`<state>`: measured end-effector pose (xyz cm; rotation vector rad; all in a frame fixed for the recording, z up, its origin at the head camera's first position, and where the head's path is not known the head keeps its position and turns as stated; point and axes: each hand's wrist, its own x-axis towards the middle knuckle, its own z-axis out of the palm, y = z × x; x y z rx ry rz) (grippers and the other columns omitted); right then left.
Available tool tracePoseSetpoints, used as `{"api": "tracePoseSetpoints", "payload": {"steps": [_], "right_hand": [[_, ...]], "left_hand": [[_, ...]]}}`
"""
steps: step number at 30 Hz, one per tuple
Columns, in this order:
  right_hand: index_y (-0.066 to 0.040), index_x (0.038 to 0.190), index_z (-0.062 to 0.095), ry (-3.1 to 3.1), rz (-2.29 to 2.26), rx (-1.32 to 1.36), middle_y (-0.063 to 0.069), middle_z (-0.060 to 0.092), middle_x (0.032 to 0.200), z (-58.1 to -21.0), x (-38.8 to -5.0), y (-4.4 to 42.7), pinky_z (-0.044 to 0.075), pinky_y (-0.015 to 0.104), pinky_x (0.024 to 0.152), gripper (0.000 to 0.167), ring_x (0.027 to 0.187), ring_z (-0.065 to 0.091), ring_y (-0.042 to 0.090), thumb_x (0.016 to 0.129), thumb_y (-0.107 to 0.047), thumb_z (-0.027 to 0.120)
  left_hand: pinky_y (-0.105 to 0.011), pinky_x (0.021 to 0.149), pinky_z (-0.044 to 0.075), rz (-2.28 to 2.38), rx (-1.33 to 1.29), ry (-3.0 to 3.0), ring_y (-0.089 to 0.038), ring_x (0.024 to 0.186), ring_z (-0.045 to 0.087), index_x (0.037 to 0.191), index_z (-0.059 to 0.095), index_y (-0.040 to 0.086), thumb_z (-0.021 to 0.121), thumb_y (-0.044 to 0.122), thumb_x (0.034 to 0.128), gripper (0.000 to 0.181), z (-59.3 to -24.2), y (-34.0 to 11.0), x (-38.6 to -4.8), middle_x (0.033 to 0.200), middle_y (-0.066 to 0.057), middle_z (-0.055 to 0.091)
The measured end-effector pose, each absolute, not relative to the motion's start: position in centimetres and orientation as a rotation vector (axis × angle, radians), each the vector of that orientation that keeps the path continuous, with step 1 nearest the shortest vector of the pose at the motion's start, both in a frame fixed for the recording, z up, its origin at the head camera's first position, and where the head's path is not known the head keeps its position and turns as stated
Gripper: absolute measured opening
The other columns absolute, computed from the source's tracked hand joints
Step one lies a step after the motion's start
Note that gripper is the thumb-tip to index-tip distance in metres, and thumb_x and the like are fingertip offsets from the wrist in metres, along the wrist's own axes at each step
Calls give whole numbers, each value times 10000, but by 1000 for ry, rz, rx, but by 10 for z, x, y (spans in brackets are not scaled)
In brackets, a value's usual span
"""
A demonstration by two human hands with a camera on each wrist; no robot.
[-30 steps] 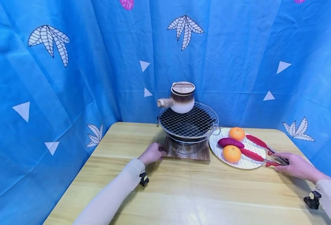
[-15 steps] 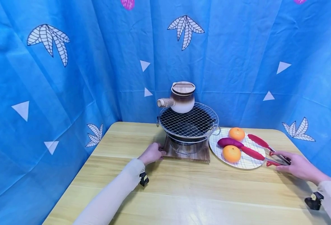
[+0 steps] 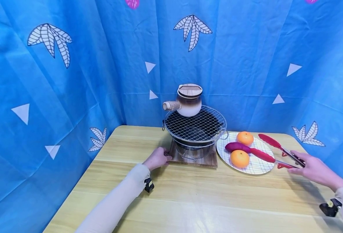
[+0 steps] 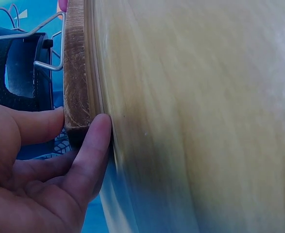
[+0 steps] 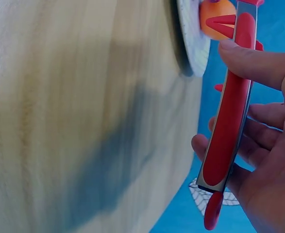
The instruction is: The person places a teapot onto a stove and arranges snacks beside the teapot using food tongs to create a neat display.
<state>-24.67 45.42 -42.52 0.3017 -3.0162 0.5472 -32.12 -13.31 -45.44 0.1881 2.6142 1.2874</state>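
My left hand (image 3: 157, 159) pinches the front left corner of a dark wooden board (image 4: 76, 63), thumb on its top and fingers against its side and underneath. On that board stands a round grill (image 3: 194, 129) with a wire mesh. My right hand (image 3: 314, 166) grips red-tipped metal tongs (image 5: 229, 111), their two arms spread apart. One red tip reaches over the plate to the end of a purple sweet potato (image 3: 237, 147); whether they touch I cannot tell. The other tip hangs past the plate's right side. Two oranges, a rear orange (image 3: 245, 138) and a front orange (image 3: 239, 159), flank the sweet potato.
A clay pot (image 3: 190, 105) with a wooden lid and side handle sits at the back of the mesh. The checked plate (image 3: 264, 166) lies right of the grill on a light wooden table (image 3: 189, 200). Blue curtain (image 3: 241, 58) hangs close behind and at both sides.
My right hand has shifted slightly right with the tongs. Their arms have spread wider, the far tip swinging away from the rear orange. The left hand stays on the board.
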Motion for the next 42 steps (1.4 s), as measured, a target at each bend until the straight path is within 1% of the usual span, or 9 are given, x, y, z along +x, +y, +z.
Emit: {"api": "tracePoseSetpoints", "payload": {"steps": [2, 3, 6, 9, 17, 21, 29, 35, 42], "right_hand": [[128, 1489, 315, -3003, 543, 311, 473, 419, 1369, -423, -245, 453, 364, 287, 608, 976, 614, 418, 153, 820, -362, 830], [139, 1474, 338, -2990, 539, 323, 464, 446, 1349, -422, -245, 452, 357, 277, 594, 963, 613, 419, 151, 814, -355, 836], [170, 1424, 396, -2946, 499, 380, 436, 517, 1277, -418, -245, 450, 374, 276, 604, 933, 731, 492, 187, 788, -329, 860], [170, 1388, 453, -2906, 458, 418, 355, 587, 1175, -414, -245, 447, 376, 278, 608, 896, 770, 497, 208, 766, -314, 879], [136, 1362, 508, -2887, 413, 451, 100, 577, 975, -405, -239, 438, 350, 232, 533, 829, 663, 415, 18, 765, -300, 883], [138, 1358, 512, -2887, 395, 481, 115, 591, 998, -398, -237, 429, 354, 228, 528, 826, 665, 417, 6, 766, -303, 882], [112, 1329, 564, -2865, 318, 573, 160, 634, 1055, -385, -233, 416, 371, 226, 559, 789, 693, 442, 13, 749, -311, 892], [92, 1334, 570, -2922, 319, 574, 200, 627, 1109, -380, -232, 409, 363, 229, 564, 769, 664, 435, 14, 773, -338, 874], [62, 1324, 595, -2931, 278, 596, 261, 640, 1182, -378, -232, 403, 389, 236, 602, 746, 696, 463, 49, 767, -347, 877]], "left_hand": [[-304, 701, 606, 1290, 193, 2611, -194, 731, 716, 1313, 525, -131, 671, 90, 957, 444, -455, -133, -321, 1054, -199, 681], [-304, 705, 607, 1290, 195, 2610, -195, 734, 718, 1317, 521, -133, 670, 91, 959, 448, -455, -133, -321, 1060, -202, 682], [-299, 715, 608, 1293, 190, 2604, -195, 740, 720, 1330, 511, -134, 668, 93, 961, 461, -456, -133, -321, 1086, -219, 679], [-302, 702, 605, 1292, 193, 2606, -194, 733, 718, 1337, 502, -137, 673, 95, 956, 478, -456, -133, -322, 1115, -240, 670], [-301, 697, 596, 1271, 194, 2616, -186, 722, 712, 1349, 493, -136, 675, 107, 955, 498, -455, -132, -323, 1136, -257, 665], [-307, 666, 587, 1265, 193, 2621, -183, 716, 706, 1341, 503, -127, 676, 113, 956, 486, -455, -133, -324, 1114, -240, 670], [-295, 697, 607, 1322, 187, 2593, -190, 717, 717, 1311, 531, -124, 662, 81, 959, 428, -458, -134, -325, 1127, -253, 665], [-290, 703, 610, 1329, 200, 2587, -188, 732, 709, 1313, 533, -121, 651, 78, 968, 415, -458, -133, -325, 1112, -230, 662], [-294, 688, 605, 1343, 203, 2586, -183, 722, 704, 1310, 537, -115, 656, 77, 963, 414, -459, -135, -325, 1057, -198, 674]]}}
